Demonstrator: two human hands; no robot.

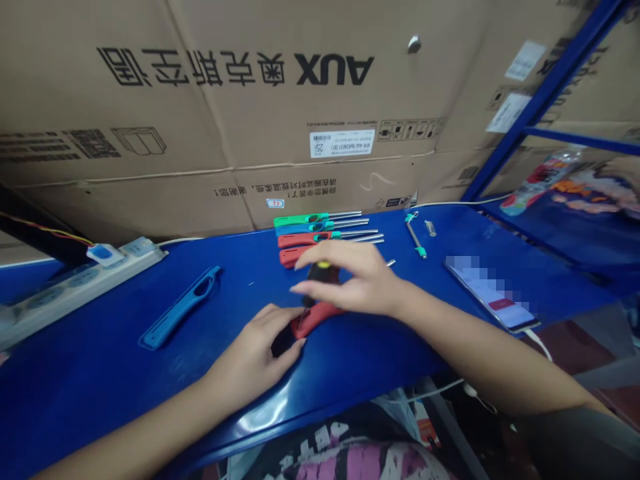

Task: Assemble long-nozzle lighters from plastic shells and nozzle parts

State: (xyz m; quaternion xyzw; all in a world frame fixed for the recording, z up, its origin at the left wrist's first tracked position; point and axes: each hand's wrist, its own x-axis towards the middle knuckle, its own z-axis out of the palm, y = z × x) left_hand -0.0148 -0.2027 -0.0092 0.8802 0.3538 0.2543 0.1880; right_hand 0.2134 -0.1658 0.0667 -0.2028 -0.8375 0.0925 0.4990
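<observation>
With its fingers closed, my left hand (265, 347) grips the end of a red long-nosed lighter (316, 316) lying on the blue table. My right hand (360, 277) is above it, its fingers around the black and yellow handle of a screwdriver (320, 277). The screwdriver points down at the lighter's body near my left fingertips; its tip is hard to make out. Part of the lighter is hidden under my right hand. Just beyond lie a green lighter (295, 220), a blue one (296, 229) and two red ones (303, 239), side by side.
A blue lighter shell half (180, 310) lies at left near a white power strip (90, 287). To the right are a metal rod with green ends (415, 237), a small clear piece (430, 229) and a phone (493, 297) on a cable. Cardboard (225, 133) stands behind.
</observation>
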